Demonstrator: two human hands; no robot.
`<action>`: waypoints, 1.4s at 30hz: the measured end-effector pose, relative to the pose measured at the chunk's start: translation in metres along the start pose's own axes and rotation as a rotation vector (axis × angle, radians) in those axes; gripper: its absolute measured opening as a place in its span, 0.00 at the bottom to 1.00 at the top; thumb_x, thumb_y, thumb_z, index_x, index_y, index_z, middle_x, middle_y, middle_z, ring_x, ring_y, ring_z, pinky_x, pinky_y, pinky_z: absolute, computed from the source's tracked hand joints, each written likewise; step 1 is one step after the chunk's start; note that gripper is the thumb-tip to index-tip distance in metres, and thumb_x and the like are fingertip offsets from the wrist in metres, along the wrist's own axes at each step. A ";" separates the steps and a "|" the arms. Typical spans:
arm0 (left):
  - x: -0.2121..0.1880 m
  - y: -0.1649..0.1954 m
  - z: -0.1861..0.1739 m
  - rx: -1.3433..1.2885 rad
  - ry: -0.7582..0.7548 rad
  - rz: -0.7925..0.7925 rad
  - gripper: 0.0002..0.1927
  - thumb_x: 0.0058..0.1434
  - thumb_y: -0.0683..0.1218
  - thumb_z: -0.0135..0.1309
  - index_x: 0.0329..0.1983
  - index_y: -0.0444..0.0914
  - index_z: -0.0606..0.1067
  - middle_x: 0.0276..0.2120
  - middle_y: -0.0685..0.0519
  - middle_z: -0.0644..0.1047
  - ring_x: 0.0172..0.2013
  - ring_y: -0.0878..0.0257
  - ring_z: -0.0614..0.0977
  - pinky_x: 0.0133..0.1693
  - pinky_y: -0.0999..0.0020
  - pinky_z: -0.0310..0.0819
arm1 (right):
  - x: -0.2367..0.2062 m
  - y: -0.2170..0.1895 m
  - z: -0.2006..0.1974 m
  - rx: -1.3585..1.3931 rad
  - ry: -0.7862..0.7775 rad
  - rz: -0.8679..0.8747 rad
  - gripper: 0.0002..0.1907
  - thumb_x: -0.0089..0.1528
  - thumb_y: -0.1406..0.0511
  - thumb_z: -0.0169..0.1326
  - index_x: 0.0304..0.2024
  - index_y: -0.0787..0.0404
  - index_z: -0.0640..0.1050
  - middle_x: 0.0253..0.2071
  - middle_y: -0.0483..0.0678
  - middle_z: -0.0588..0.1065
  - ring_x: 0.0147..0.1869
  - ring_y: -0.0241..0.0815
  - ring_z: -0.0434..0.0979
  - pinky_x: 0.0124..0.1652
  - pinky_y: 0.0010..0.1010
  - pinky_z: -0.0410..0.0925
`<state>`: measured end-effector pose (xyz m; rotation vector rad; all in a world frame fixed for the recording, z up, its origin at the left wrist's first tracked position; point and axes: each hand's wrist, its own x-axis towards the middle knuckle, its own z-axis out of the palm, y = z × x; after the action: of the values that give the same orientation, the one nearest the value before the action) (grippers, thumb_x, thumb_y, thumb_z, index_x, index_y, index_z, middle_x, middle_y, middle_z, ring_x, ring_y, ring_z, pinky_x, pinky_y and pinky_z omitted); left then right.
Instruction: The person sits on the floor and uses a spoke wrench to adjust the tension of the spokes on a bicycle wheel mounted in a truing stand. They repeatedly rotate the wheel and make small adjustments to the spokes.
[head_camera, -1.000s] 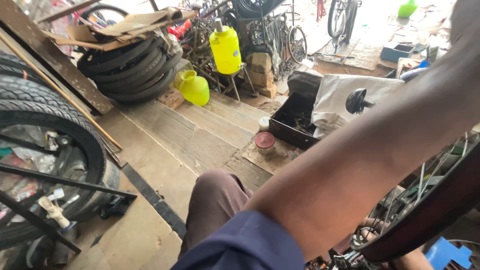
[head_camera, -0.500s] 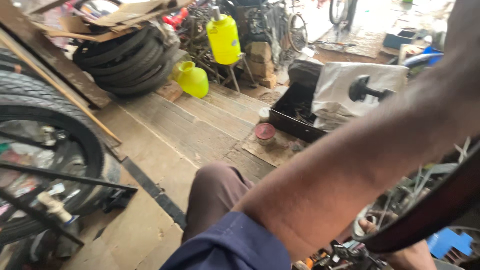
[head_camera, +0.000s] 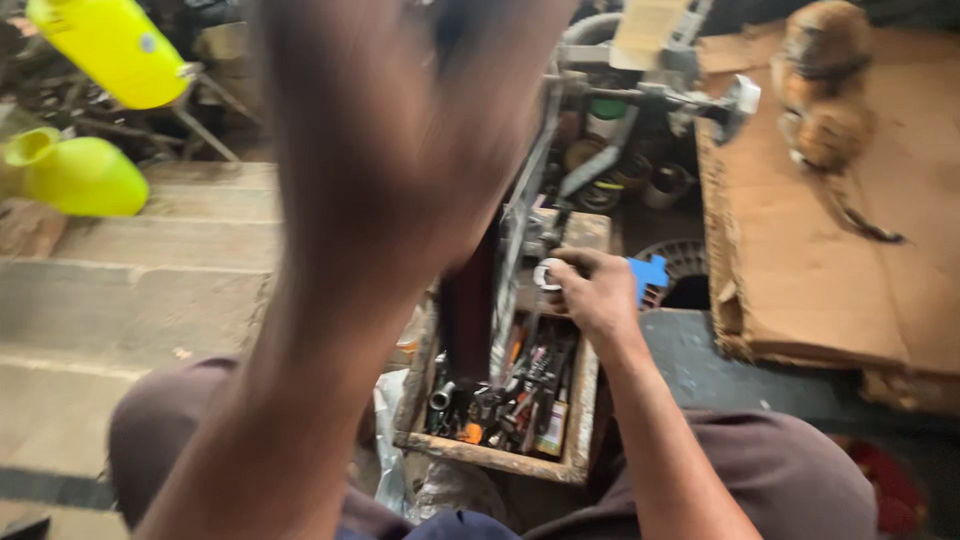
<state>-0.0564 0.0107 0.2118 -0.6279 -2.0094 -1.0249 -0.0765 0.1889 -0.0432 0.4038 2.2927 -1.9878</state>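
My left forearm (head_camera: 370, 230) rises, blurred, through the middle of the view, and its hand at the top edge is too smeared to read. My right hand (head_camera: 597, 293) is curled around a small round metal part (head_camera: 546, 274) on an upright metal frame (head_camera: 520, 230), with a blue plastic piece (head_camera: 650, 276) just behind the knuckles. Below the hand, between my knees, sits a wooden toolbox (head_camera: 500, 458) packed with several sockets, wrenches and other tools.
Two yellow plastic containers (head_camera: 85, 175) lie at the upper left above wooden floor planks (head_camera: 140, 290). A worn cardboard sheet (head_camera: 830, 250) covers the right side, with a brown lumpy object (head_camera: 825, 80) on it. Several cans (head_camera: 625, 175) stand behind the frame.
The view has swung from the tyres and plank floor down to the toolbox between my knees. My right hand, unseen before, now grips at the frame. My left arm still crosses the view.
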 end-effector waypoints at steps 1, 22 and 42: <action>-0.016 0.011 -0.010 0.018 0.006 0.041 0.14 0.75 0.49 0.54 0.52 0.32 0.73 0.41 0.48 0.77 0.43 0.60 0.82 0.42 0.67 0.74 | 0.000 -0.004 -0.002 -0.013 -0.012 -0.025 0.14 0.61 0.67 0.59 0.48 0.67 0.82 0.33 0.49 0.81 0.27 0.37 0.80 0.27 0.29 0.75; -0.091 0.034 -0.005 -0.072 -0.020 -0.115 0.35 0.68 0.48 0.58 0.72 0.28 0.59 0.56 0.40 0.72 0.54 0.51 0.79 0.58 0.57 0.75 | -0.047 -0.019 0.015 -0.588 -0.215 -0.244 0.15 0.62 0.59 0.61 0.35 0.67 0.83 0.33 0.58 0.83 0.39 0.48 0.84 0.42 0.40 0.75; -0.026 0.051 -0.015 -0.056 -0.091 -0.327 0.34 0.63 0.59 0.54 0.64 0.32 0.67 0.35 0.50 0.75 0.33 0.62 0.79 0.34 0.65 0.75 | -0.044 -0.039 -0.005 0.135 -0.415 0.184 0.20 0.56 0.69 0.67 0.51 0.66 0.81 0.35 0.51 0.81 0.29 0.38 0.80 0.26 0.28 0.73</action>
<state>0.0003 0.0246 0.2190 -0.3866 -2.2183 -1.2666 -0.0430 0.1825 0.0054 0.1791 1.8139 -1.9243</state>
